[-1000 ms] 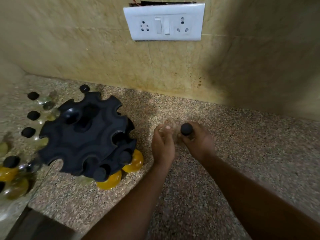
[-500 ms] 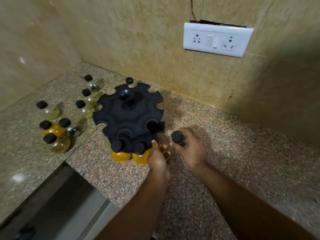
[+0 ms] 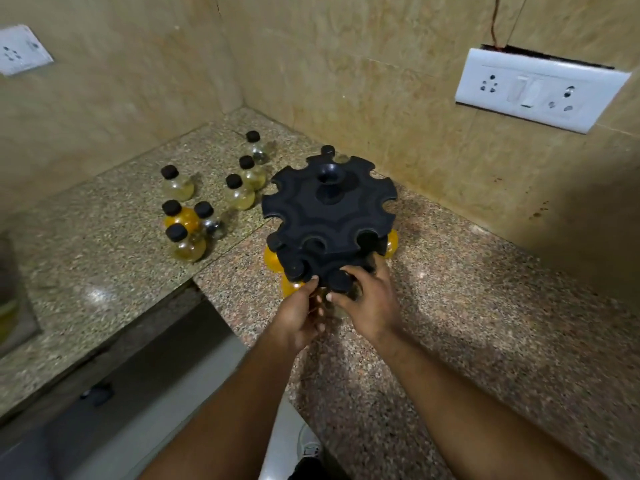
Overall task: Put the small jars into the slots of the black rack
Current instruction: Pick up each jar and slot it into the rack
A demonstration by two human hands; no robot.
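The jar (image 3: 338, 281) you held clear of the rack (image 3: 329, 216) a second ago is now at a near slot on the lower tier, its black cap level with the rim; seating looks begun, not finished. Your right hand (image 3: 369, 299) is closed round it; your left hand (image 3: 300, 311) curls underneath, contents unclear. Seven jars (image 3: 207, 202) wait on the desk (image 3: 485, 323), left of the rack
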